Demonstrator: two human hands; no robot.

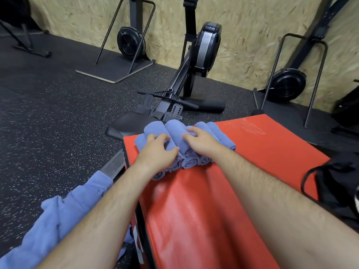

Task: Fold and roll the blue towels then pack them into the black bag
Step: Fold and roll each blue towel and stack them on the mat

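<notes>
Work surface: red padded box [252, 152], near centre to right, standing on speckled black floor [48, 113].
Task item, finished: rolled towels [174, 129], blue, packed side by side in a stack at the far left corner of the box, spiral ends facing near.
Left grip: left hand [159, 150] on the left part of the stack, fingers curled down over a roll, thumb against the neighbouring roll; closed on the rolls.
Right grip: right hand [202, 140] on top of the stack, fingers spread and lightly bent, resting on the upper rolls; not clasping.
Task item, pending: loose towels [73, 206], blue, heaped near left, off the box.
Container: black bag [336, 187] at the right edge of the box, well apart from the stack; opening not discernible.
Surroundings: rowing machine [206, 51] beyond the box, against a chipboard wall [252, 35].
</notes>
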